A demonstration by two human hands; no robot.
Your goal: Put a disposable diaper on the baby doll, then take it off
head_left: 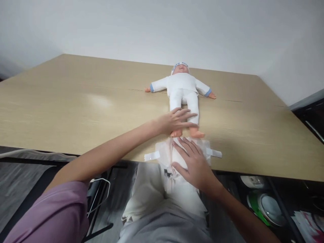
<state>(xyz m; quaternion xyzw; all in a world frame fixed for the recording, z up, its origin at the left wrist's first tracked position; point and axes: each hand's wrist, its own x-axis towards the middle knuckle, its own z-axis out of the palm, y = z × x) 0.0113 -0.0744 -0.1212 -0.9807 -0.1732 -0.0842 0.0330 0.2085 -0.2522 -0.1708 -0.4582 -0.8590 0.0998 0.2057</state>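
A baby doll [182, 88] in a white suit and cap lies face up on the wooden table [76, 101], arms spread, feet toward me. My left hand [177, 121] rests on the doll's lower legs with fingers stretched out. A white diaper [164, 153] with tape tabs hangs over the table's near edge just below the doll's feet. My right hand [193, 162] lies flat on the diaper, fingers spread.
A white wall stands behind the table. Under the right side sit a green and white bowl-like object [263, 206] and some papers. A white wire hanger [101, 194] hangs below the table's left part. My lap in grey trousers is below the diaper.
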